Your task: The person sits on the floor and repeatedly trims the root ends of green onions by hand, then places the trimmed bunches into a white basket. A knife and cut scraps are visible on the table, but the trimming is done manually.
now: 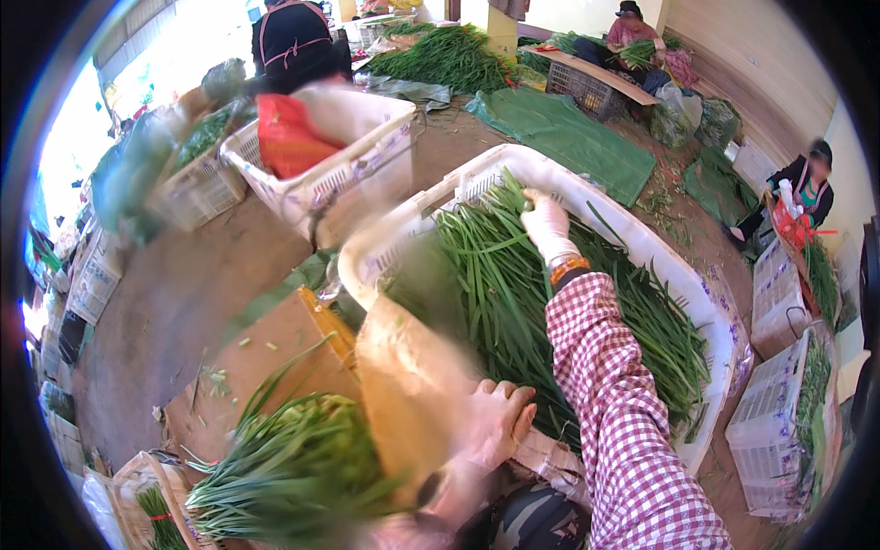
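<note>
A white plastic crate [481, 165] holds long green garlic chives [495, 275] in front of me. My right hand [546, 220], in a pale glove with an orange band at the wrist, reaches to the crate's far end. Its fingers are closed around the ends of a bunch of the chives. At the crate's near side is my left hand [498, 419], its fingers curled; whether it grips anything is unclear. A tan sheet [405, 371] hangs over the crate's left edge, beside that hand. Another pile of chives [295, 460] lies on a brown board [275, 344] at lower left, partly blurred.
Beyond stands a second white crate [364, 165] with a red bag [289, 137]. Filled crates [763, 433] line the right side. A green tarp [564, 137] covers floor near a chive heap [447, 58]. Several people [295, 41] are around the room, some seated.
</note>
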`<move>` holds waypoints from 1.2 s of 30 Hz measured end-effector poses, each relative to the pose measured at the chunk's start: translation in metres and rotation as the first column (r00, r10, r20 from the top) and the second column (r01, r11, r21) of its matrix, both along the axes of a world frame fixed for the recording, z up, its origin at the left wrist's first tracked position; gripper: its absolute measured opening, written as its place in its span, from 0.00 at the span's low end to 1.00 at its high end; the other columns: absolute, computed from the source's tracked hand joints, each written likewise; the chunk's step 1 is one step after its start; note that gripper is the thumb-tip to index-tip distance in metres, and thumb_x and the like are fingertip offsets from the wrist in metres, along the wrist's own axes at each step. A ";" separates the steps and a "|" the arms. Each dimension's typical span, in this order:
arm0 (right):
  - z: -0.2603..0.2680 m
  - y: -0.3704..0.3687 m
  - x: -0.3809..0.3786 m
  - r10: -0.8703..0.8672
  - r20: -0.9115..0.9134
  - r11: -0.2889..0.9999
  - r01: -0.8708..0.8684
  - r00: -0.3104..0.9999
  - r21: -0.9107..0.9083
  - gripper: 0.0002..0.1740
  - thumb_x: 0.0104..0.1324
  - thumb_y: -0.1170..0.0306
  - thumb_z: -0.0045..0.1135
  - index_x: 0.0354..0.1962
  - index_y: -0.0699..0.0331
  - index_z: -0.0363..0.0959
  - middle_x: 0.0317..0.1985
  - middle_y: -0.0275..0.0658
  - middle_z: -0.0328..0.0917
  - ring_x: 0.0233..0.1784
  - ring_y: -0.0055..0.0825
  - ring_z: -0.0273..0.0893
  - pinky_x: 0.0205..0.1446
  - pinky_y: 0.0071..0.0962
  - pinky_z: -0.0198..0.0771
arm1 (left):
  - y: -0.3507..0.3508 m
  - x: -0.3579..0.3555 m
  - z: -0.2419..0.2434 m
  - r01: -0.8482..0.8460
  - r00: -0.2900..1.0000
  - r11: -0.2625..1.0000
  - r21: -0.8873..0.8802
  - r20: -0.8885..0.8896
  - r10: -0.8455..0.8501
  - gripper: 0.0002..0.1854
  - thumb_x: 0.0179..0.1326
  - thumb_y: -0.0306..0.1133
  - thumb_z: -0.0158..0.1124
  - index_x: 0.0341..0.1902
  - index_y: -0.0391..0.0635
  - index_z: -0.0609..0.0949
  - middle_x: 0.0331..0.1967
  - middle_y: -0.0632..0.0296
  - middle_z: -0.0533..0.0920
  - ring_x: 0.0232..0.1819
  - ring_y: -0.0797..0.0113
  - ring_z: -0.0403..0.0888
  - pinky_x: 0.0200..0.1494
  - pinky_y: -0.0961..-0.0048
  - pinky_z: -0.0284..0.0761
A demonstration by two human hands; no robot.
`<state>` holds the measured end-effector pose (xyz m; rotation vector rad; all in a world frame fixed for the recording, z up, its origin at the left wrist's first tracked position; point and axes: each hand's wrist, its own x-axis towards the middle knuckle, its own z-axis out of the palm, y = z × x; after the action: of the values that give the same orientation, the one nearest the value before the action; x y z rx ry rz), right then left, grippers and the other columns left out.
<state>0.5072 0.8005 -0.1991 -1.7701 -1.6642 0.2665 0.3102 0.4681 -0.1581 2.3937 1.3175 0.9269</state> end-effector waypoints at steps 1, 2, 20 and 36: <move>0.002 0.008 0.009 -0.033 0.102 0.995 0.023 0.994 0.094 0.22 0.60 0.67 0.60 0.53 0.51 0.79 0.53 0.45 0.80 0.57 0.42 0.77 0.63 0.37 0.69 | 0.000 0.000 -0.001 -0.001 1.000 1.000 -0.012 0.010 0.001 0.11 0.61 0.38 0.60 0.45 0.54 0.84 0.35 0.66 0.82 0.38 0.62 0.78 0.47 0.59 0.64; -0.001 0.012 0.012 -0.021 0.212 0.996 0.002 0.977 0.089 0.21 0.60 0.67 0.61 0.53 0.49 0.79 0.55 0.44 0.78 0.59 0.42 0.75 0.64 0.39 0.67 | 0.000 0.001 -0.001 0.003 1.000 1.000 -0.029 0.018 -0.002 0.11 0.61 0.38 0.60 0.46 0.54 0.84 0.36 0.66 0.82 0.38 0.62 0.78 0.47 0.59 0.64; 0.011 0.024 -0.015 0.042 0.712 0.919 0.252 0.701 -0.302 0.56 0.50 0.42 0.70 0.68 0.64 0.56 0.64 0.49 0.68 0.64 0.40 0.72 0.67 0.36 0.68 | 0.000 0.001 0.001 -0.011 1.000 0.996 -0.088 -0.009 0.011 0.14 0.58 0.38 0.60 0.48 0.56 0.84 0.38 0.71 0.83 0.39 0.67 0.77 0.49 0.62 0.63; 0.031 -0.020 0.010 0.057 0.171 0.998 -0.051 0.984 -0.039 0.52 0.46 0.57 0.74 0.67 0.57 0.59 0.47 0.50 0.82 0.53 0.43 0.81 0.58 0.36 0.75 | 0.001 0.001 -0.006 -0.016 1.000 1.000 -0.012 0.002 0.016 0.11 0.58 0.36 0.60 0.44 0.57 0.84 0.36 0.72 0.82 0.37 0.69 0.77 0.46 0.62 0.61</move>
<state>0.5175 0.7805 -0.1681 -1.8193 -1.8408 0.1711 0.3113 0.4688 -0.1638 2.3759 1.3395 0.9223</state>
